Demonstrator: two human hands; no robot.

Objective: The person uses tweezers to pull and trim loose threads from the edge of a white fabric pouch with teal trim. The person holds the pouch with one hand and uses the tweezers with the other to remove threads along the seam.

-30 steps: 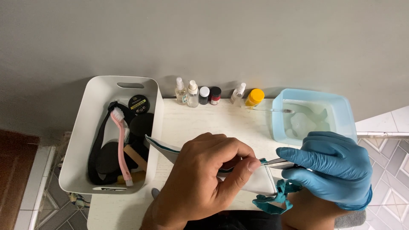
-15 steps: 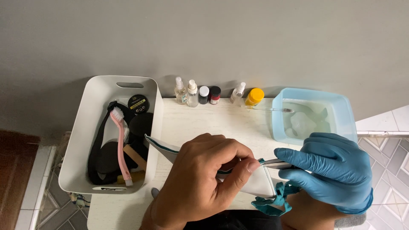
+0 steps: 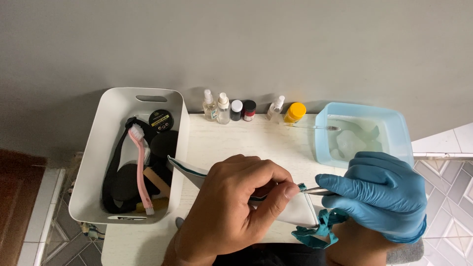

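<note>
Bare left hand point(image 3: 236, 207) stays clamped on white pouch point(image 3: 295, 209) near blue basin point(image 3: 394, 128); gloved right hand point(image 3: 379, 192) still pinching tweezers point(image 3: 320, 191), barely shifted

Plain grey wall point(image 3: 276, 44) behind a whitewashed wooden desk point(image 3: 246, 140). Grey patterned floor tiles point(image 3: 448, 182) right and lower left, dark red-brown floor patch point(image 3: 17, 192) far left. Soft, even light.

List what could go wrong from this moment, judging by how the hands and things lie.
The gloved right hand points metal tweezers right at the bare left hand's thumb; a slip might prick it. The blue tub holds water near the table's edge, so a bumped elbow could spill it. The small bottles could topple.
</note>
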